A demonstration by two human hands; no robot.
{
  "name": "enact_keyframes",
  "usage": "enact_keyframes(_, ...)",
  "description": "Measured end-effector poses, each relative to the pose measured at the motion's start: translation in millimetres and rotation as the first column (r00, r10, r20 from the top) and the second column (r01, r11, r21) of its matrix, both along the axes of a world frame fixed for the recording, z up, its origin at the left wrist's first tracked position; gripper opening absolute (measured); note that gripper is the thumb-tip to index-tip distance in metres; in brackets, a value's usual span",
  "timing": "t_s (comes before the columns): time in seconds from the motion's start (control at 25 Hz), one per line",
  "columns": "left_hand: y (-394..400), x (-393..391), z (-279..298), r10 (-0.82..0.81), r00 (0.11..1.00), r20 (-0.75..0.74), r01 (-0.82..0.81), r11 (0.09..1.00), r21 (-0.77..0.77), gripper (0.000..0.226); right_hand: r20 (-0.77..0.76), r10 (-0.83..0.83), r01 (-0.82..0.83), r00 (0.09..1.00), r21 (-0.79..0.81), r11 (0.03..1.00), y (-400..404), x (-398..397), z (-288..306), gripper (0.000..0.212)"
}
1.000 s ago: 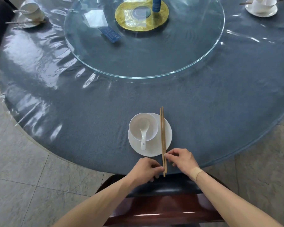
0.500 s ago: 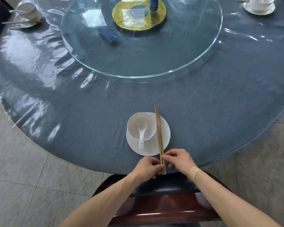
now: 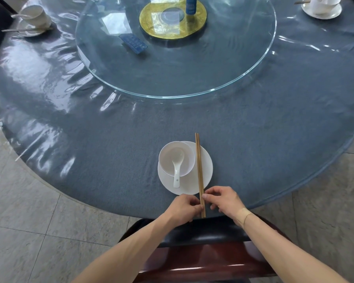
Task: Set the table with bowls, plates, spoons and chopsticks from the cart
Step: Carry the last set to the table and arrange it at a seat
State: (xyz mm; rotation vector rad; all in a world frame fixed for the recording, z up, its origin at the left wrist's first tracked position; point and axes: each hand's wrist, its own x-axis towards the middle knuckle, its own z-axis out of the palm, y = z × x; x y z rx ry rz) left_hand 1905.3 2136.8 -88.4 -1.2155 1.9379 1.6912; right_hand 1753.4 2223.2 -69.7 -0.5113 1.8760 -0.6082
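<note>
A white plate point(image 3: 204, 176) lies near the front edge of the round blue table point(image 3: 90, 139). On its left part stands a white bowl point(image 3: 187, 160) with a white spoon point(image 3: 177, 170) in it, handle toward me. A pair of wooden chopsticks point(image 3: 199, 166) lies across the plate's right side, pointing away from me. My left hand point(image 3: 183, 209) and my right hand point(image 3: 225, 200) pinch the chopsticks' near ends from either side.
A glass turntable point(image 3: 253, 64) fills the table's middle, with a gold disc point(image 3: 151, 23), a blue bottle point(image 3: 190, 5) and a blue card point(image 3: 133, 43) on it. Other place settings sit at far left point(image 3: 32, 21) and far right point(image 3: 321, 7). A dark chair point(image 3: 202, 252) stands below me.
The chopsticks have been straightened slightly to the left on the plate; both hands keep pinching their near ends. The view has shifted a little.
</note>
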Motion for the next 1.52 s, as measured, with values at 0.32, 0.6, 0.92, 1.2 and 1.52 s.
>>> enact_keyframes(0.32,-6.0,15.9,2.9,0.052,0.998,0.028,-0.053,0.998,0.024,0.029,0.052,-0.024,0.023,0.998,0.012,1.000,0.9,-5.9,6.1,0.013)
enact_keyframes(0.6,-62.7,74.3,6.6,0.396,0.905,0.155,-0.302,0.855,-0.423,0.025,-0.244,-0.118,0.096,0.963,-0.098,0.991,-19.0,-25.2,9.6,0.023)
enact_keyframes(0.92,-86.5,42.9,5.4,0.508,0.862,-0.001,-0.483,0.820,-0.308,0.011,-0.213,-0.172,0.153,0.962,-0.101,0.983,-36.2,-21.7,-3.6,0.039)
enact_keyframes(1.2,-83.0,42.3,2.7,0.508,0.861,0.039,-0.469,0.820,-0.327,0.014,-0.225,-0.180,0.160,0.958,-0.102,0.982,-37.6,-24.7,-6.5,0.039)
enact_keyframes(1.52,-81.7,45.3,2.7,0.505,0.863,0.035,-0.466,0.819,-0.335,0.014,-0.263,-0.142,0.123,0.954,-0.086,0.989,-39.3,-23.7,-5.1,0.038)
